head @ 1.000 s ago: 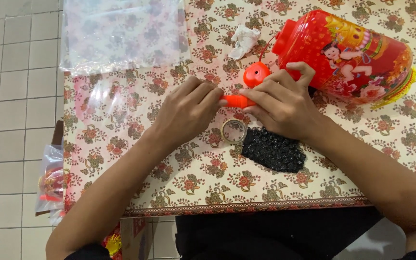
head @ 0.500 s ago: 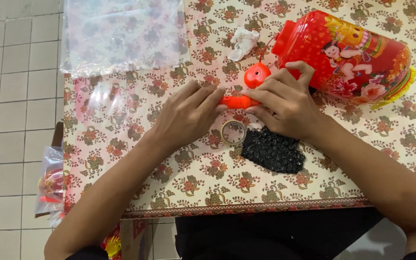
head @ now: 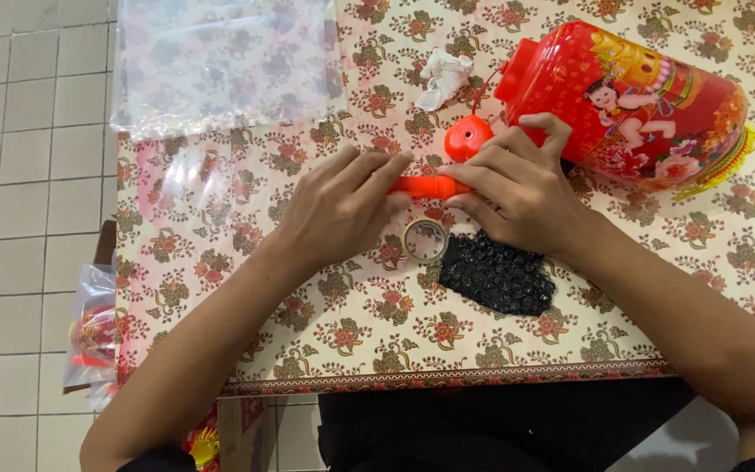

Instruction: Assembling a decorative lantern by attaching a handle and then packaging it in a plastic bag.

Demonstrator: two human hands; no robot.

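Flowered cloth covered the bench [head: 246,350], which stood over a pale tiled floor [head: 19,218]. Nearest the person, at the bench's left edge, a clear bag of red and orange bits [head: 91,328] hung beside a cardboard box [head: 238,428] below. Further in lay a black bubbly pouch [head: 495,275], and just left of it, touching or nearly so, a small roll of clear tape [head: 425,240].

Above the tape, the two hands met over an orange stick [head: 430,185] lying crosswise on the cloth. The left hand [head: 338,210] had its fingers closed over the stick's left end. The right hand [head: 526,188] pinched the right end between thumb and fingers, so both grips were shut on the same stick. A round orange cap [head: 467,138] sat just behind the stick, against the right hand's fingers.

Beyond the hands, a red lantern printed with a child and flowers [head: 640,105] lay on its side, the right forefinger touching its shell. A crumpled white tissue [head: 443,77] rested to its left. Farthest off, at the left rear, lay flat clear plastic bags [head: 225,61].
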